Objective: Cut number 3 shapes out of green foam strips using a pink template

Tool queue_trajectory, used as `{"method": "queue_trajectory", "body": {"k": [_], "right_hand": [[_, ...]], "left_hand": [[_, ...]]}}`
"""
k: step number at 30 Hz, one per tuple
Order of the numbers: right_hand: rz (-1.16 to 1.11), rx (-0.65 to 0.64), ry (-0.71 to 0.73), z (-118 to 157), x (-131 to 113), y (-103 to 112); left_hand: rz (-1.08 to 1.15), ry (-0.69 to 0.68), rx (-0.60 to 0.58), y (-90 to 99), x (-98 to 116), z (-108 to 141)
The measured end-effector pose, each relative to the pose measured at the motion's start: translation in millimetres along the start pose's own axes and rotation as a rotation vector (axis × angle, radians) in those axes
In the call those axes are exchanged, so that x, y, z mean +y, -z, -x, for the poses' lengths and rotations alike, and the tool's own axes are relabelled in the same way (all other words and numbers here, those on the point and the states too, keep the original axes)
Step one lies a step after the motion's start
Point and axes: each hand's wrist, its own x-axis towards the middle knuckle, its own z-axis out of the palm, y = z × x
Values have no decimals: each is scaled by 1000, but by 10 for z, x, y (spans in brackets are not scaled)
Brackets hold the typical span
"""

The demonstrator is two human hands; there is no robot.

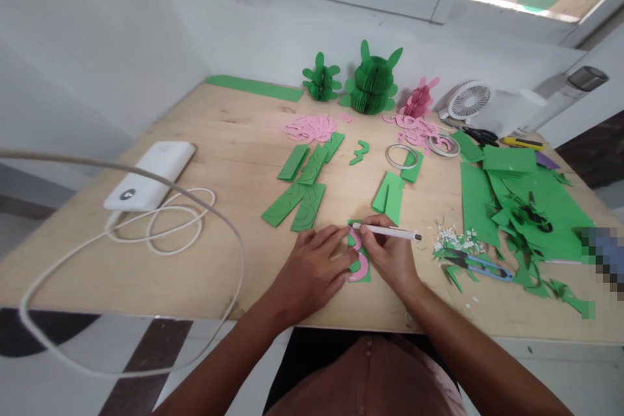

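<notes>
My right hand grips a white pen, its tip at the upper end of a pink curved paper cutout. The cutout, shaped like a 3, lies on a small green paper strip near the table's front edge. My left hand lies flat with fingers stretched over the cutout and strip, pressing them down; its fingers hide part of both. Just beyond are green strips with drawn curved outlines, plain green strips and a green 3-shaped cutout.
Pink cutouts, tape rolls and green honeycomb paper figures stand farther back. At right are blue thread snips, paper scraps, green sheets and a small fan. A white power bank with a looping cable occupies the left.
</notes>
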Motion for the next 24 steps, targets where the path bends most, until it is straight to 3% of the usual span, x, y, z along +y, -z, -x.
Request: {"method": "queue_trajectory", "body": {"k": [24], "right_hand": [[-36,29,-53,18,-20,4]], "left_hand": [[-16,1,-13,-1,0,1]]}}
